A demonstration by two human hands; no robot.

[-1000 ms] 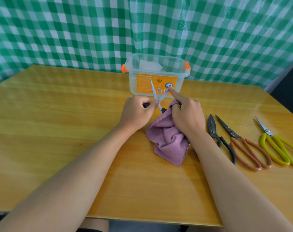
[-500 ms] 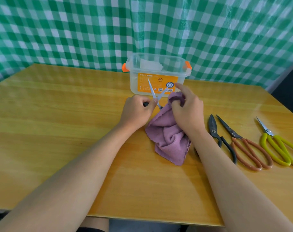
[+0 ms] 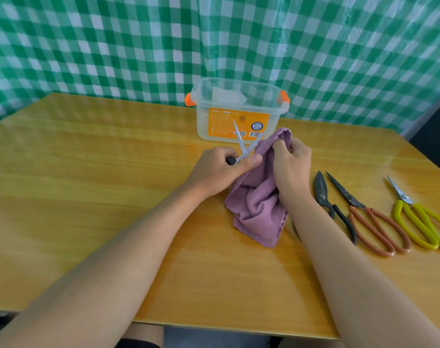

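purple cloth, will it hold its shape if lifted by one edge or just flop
Probably floppy: the purple cloth lies in deep folds and bunches where the right hand grips its top edge. Likely light, as that one grip holds part of it up. Pushed across the table, its fuzzy surface would likely crumple rather than slide.

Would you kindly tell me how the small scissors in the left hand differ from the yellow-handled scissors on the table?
The small scissors are gripped by the left hand, blades open in a V; the yellow-handled scissors lie on the table, blades closed. The small scissors show only a bit of dark handle; the yellow-handled scissors show long yellow loops. Both have pale metal blades.
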